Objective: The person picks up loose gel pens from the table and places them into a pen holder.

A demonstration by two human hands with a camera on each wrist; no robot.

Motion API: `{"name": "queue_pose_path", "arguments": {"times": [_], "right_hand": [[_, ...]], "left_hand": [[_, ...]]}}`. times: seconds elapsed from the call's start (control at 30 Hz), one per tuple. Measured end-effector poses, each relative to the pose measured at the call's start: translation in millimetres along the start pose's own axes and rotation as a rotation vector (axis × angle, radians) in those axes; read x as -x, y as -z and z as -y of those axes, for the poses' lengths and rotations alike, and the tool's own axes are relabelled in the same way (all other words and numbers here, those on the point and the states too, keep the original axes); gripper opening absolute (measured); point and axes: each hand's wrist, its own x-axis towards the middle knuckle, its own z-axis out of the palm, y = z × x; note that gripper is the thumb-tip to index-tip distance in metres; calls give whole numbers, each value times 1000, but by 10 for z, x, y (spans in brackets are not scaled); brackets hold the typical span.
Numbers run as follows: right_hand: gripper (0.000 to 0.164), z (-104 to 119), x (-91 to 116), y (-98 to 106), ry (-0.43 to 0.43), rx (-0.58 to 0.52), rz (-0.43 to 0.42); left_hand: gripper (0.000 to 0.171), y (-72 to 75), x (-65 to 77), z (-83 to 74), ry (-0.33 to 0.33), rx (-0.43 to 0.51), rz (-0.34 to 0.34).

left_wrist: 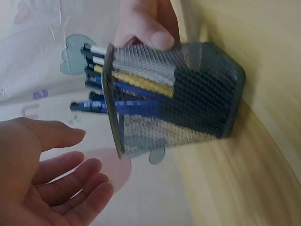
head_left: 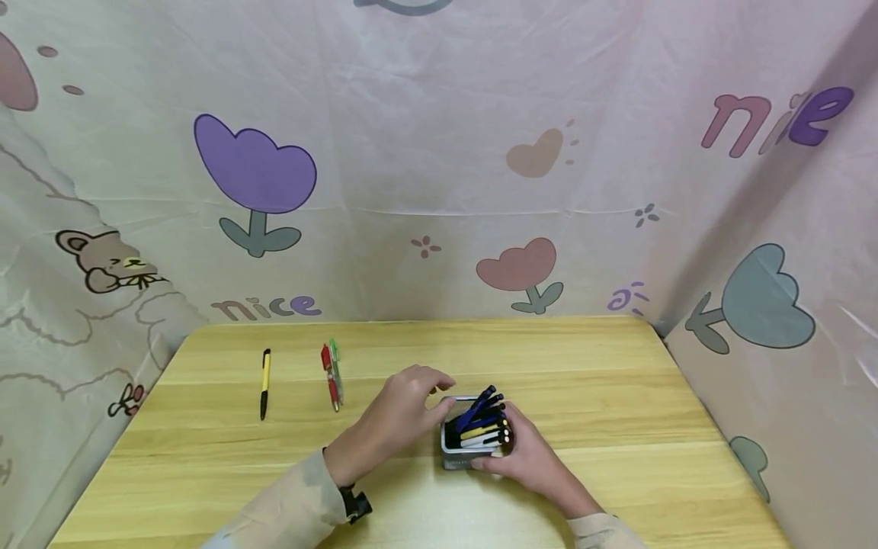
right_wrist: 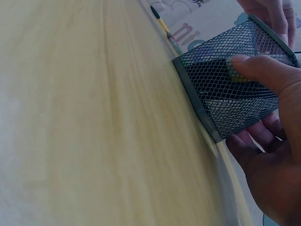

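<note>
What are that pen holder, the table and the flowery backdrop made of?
Pen holder: probably dark-coated metal mesh; a fine grid of openings lets the pens show through its side.
Table: wood or wood-look laminate, smooth with a soft shine; yellowish grain streaks run across it.
Backdrop: likely printed fabric, though thin plastic is possible; it shows creases and soft folds.

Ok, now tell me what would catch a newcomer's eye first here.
Probably the mesh cup full of pens near the table's middle, gripped by the right hand, with the left hand just off its rim. Then the big purple flower on the cloth behind, left of centre. Last, the yellow pen and red pen lying on the table's far left.
</note>
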Motion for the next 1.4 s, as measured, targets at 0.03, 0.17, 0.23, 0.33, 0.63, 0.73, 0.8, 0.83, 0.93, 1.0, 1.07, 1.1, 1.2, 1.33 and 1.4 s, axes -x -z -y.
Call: {"name": "queue_pose_path", "arguments": {"times": [0.03, 0.17, 0.23, 0.33, 0.63, 0.73, 0.8, 0.83, 0.93, 1.0, 1.07, 1.1, 1.2, 1.33, 1.4], "right_hand": [[69, 43, 4, 7, -7, -5, 0], [68, 125, 16, 24, -29, -15, 15], [69, 133, 18, 24, -41, -19, 20], [69, 125, 16, 16, -50, -26, 20], [71, 111, 20, 16, -62, -28, 11], [70, 120, 28, 15, -58, -25, 7], [70, 123, 33, 15, -48, -25, 10], [70, 123, 35, 15, -44, -26, 10], [70, 116, 34, 18, -36, -38, 17], [70, 114, 30, 18, -38, -44, 18], [70, 114, 26, 17, -47, -54, 16], [71, 113, 24, 16, -56, -58, 14], [72, 111, 20, 15, -63, -63, 17], [72, 109, 15, 11, -65, -65, 23], [72, 114, 14, 8, -65, -61, 20]], "left_hand": [[19, 6, 2, 29, 15, 8, -8], [21, 26, 14, 170, 75, 19, -37], [22, 43, 17, 248, 104, 11, -51], [25, 75, 18, 379, 157, -17, -67], [32, 187, 60, 812, 361, -72, -12], [33, 216, 85, 938, 418, -71, 9], [35, 239, 102, 1014, 443, -86, 18], [36, 253, 111, 1048, 458, -90, 26], [38, 293, 134, 1143, 502, -100, 43], [39, 319, 151, 1199, 538, -105, 55], [41, 337, 168, 1251, 571, -110, 70], [42, 344, 177, 1277, 582, -113, 75], [42, 358, 207, 1353, 598, -138, 80], [23, 362, 253, 1455, 608, -156, 77], [9, 362, 279, 1504, 615, -152, 73]]}}
